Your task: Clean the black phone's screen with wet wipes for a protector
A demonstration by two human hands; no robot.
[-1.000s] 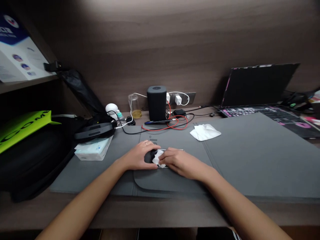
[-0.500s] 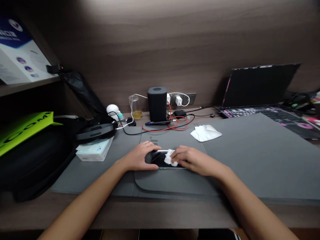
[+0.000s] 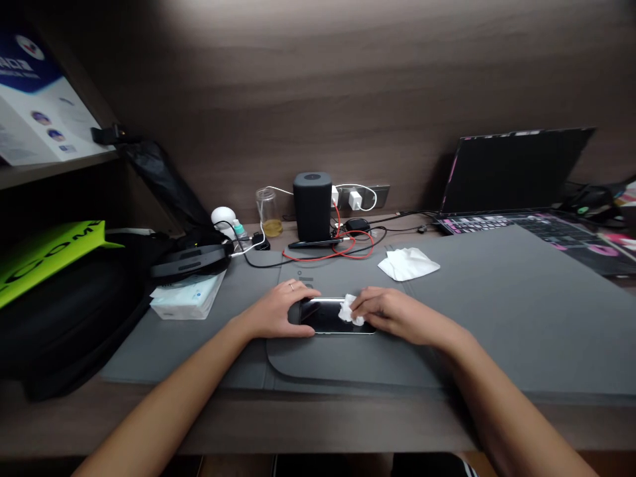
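Note:
A black phone (image 3: 325,317) lies flat, screen up, on a dark grey pad (image 3: 342,361) near the desk's front middle. My left hand (image 3: 275,310), a ring on one finger, curls around the phone's left end and holds it down. My right hand (image 3: 390,314) pinches a small crumpled white wipe (image 3: 349,311) and presses it on the right half of the screen. A second white tissue (image 3: 408,263) lies unfolded on the grey desk mat (image 3: 497,311) behind my right hand.
At the back stand a black cylindrical speaker (image 3: 312,205), a glass jar (image 3: 268,211), chargers with red, white and black cables (image 3: 348,246). A tissue pack (image 3: 186,298), black bags and a green bag (image 3: 44,255) fill the left; an open laptop (image 3: 517,175) sits at the right.
My right hand has slid the white wipe rightward across the phone screen, uncovering more of the dark glass. My left hand has stayed on the phone's left end.

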